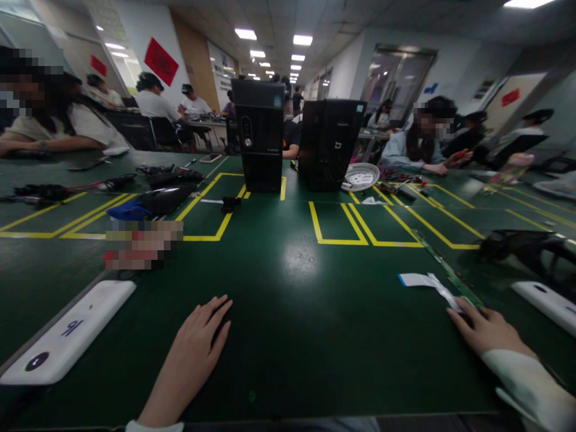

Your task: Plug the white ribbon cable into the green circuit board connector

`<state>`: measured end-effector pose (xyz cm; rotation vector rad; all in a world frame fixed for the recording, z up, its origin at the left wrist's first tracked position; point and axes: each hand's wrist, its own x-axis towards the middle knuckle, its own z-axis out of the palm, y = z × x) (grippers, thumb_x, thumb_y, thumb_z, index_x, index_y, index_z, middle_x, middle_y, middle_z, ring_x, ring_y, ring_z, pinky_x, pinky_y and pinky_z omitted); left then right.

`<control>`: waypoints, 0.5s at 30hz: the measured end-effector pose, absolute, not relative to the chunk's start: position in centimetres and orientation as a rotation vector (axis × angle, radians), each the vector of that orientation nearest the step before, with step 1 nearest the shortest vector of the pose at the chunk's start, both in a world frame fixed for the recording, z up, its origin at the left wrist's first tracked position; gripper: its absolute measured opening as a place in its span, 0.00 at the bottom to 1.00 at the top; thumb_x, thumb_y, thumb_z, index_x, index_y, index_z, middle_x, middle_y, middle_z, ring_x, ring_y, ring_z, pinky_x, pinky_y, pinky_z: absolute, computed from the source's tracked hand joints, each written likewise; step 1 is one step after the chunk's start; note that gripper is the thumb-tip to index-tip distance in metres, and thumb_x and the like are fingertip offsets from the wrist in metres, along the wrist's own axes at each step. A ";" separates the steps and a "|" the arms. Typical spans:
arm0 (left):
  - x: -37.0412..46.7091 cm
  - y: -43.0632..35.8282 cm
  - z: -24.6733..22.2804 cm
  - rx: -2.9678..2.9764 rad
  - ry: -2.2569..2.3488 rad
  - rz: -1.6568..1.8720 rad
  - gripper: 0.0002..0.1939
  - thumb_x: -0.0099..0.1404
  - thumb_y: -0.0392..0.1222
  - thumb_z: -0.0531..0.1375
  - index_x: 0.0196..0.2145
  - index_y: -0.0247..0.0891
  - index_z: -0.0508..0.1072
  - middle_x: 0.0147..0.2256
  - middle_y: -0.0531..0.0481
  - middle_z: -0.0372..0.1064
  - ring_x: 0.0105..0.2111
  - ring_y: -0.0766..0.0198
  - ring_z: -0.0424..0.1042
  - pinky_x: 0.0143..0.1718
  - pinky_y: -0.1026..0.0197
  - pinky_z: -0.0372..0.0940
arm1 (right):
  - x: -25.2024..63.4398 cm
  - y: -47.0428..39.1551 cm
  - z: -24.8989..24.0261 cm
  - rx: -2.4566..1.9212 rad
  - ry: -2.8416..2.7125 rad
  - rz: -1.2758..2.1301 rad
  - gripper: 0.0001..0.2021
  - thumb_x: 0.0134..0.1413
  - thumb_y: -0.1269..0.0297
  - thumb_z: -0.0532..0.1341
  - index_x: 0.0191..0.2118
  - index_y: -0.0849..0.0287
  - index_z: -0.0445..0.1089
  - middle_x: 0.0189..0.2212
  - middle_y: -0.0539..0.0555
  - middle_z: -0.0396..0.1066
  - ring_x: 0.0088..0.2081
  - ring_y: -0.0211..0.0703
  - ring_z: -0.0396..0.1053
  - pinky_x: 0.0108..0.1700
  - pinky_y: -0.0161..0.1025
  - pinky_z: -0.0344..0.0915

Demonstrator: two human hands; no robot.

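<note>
My left hand (201, 336) lies palm down on the green table (306, 354), its fingers spread and nothing in them. At the right, my right hand (486, 330) has its fingers on the near end of a long, thin green circuit strip (454, 279). A white ribbon cable (418, 279) with a blue end lies beside the strip and reaches the fingertips. The strip slants away from the hand towards the yellow tape marks.
Two black computer towers (261, 138) (330, 144) stand at the back, with a white basket (361, 176) beside them. White devices lie left (67, 336) and right (551, 306). Cables and a blue-black item (153, 201) lie left. A co-worker's hand (146, 243) shows there; people sit around.
</note>
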<state>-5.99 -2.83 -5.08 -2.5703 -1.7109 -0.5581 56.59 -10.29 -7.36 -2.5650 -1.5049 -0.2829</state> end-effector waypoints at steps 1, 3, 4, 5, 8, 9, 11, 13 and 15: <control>-6.0 -2.8 -5.1 -2.572 -1.709 -0.556 0.24 0.69 0.50 0.48 0.58 0.40 0.64 0.59 0.44 0.61 0.58 0.52 0.61 0.60 0.43 0.54 | 56.4 -9.5 -6.6 -2.645 -1.443 -0.209 0.34 0.54 0.38 0.46 0.53 0.57 0.71 0.43 0.73 0.68 0.41 0.66 0.72 0.43 0.60 0.65; -6.0 -2.9 -5.1 -2.574 -1.712 -0.545 0.24 0.69 0.50 0.48 0.59 0.40 0.64 0.59 0.44 0.61 0.59 0.52 0.61 0.60 0.43 0.54 | 55.7 -8.0 -5.0 -2.774 -1.326 -0.047 0.35 0.56 0.38 0.45 0.57 0.58 0.67 0.50 0.76 0.65 0.46 0.67 0.70 0.46 0.59 0.63; -6.0 -2.9 -5.1 -2.576 -1.715 -0.535 0.24 0.69 0.50 0.48 0.59 0.40 0.63 0.60 0.43 0.60 0.59 0.52 0.61 0.60 0.43 0.54 | 55.2 -7.4 -4.2 -2.806 -1.289 0.015 0.35 0.56 0.39 0.44 0.58 0.58 0.65 0.53 0.76 0.62 0.49 0.68 0.68 0.48 0.59 0.62; -6.0 -2.9 -5.1 -2.578 -1.721 -0.524 0.24 0.69 0.50 0.48 0.59 0.40 0.63 0.60 0.43 0.60 0.59 0.52 0.60 0.60 0.43 0.55 | 54.8 -6.9 -3.6 -2.832 -1.251 0.063 0.35 0.57 0.39 0.44 0.60 0.58 0.63 0.55 0.77 0.59 0.52 0.70 0.65 0.49 0.59 0.60; -6.1 -2.9 -5.0 -2.584 -1.739 -0.502 0.25 0.69 0.50 0.47 0.60 0.40 0.62 0.60 0.43 0.59 0.59 0.52 0.60 0.60 0.42 0.55 | 54.2 -5.7 -2.4 -2.841 -1.209 0.167 0.37 0.58 0.40 0.41 0.63 0.60 0.58 0.58 0.77 0.54 0.57 0.74 0.57 0.50 0.60 0.57; -6.1 -2.8 -5.0 -2.584 -1.743 -0.505 0.25 0.69 0.50 0.47 0.60 0.41 0.62 0.60 0.43 0.59 0.59 0.52 0.60 0.60 0.42 0.55 | 54.2 -5.4 -2.2 -2.828 -1.212 0.187 0.37 0.59 0.40 0.40 0.63 0.60 0.57 0.59 0.77 0.53 0.57 0.75 0.57 0.50 0.60 0.57; -6.1 -2.8 -4.9 -2.579 -1.749 -0.526 0.24 0.69 0.50 0.48 0.59 0.41 0.63 0.60 0.44 0.60 0.58 0.51 0.61 0.59 0.42 0.56 | 54.6 -5.0 -2.1 -2.809 -1.212 0.212 0.36 0.59 0.41 0.40 0.64 0.60 0.56 0.59 0.77 0.52 0.58 0.76 0.56 0.50 0.60 0.56; -6.0 -2.8 -4.8 -2.576 -1.754 -0.544 0.24 0.69 0.50 0.48 0.59 0.41 0.63 0.59 0.44 0.61 0.58 0.51 0.62 0.59 0.42 0.57 | 55.2 -4.8 -2.1 -2.814 -1.189 0.214 0.35 0.60 0.42 0.40 0.64 0.59 0.56 0.60 0.76 0.51 0.59 0.75 0.54 0.50 0.59 0.56; -6.0 -2.9 -4.6 -2.582 -1.758 -0.544 0.24 0.69 0.50 0.48 0.59 0.41 0.64 0.59 0.44 0.62 0.58 0.52 0.62 0.59 0.43 0.57 | 55.6 -4.7 -2.1 -2.814 -1.185 0.186 0.35 0.60 0.42 0.40 0.64 0.59 0.56 0.60 0.76 0.51 0.60 0.74 0.53 0.50 0.59 0.56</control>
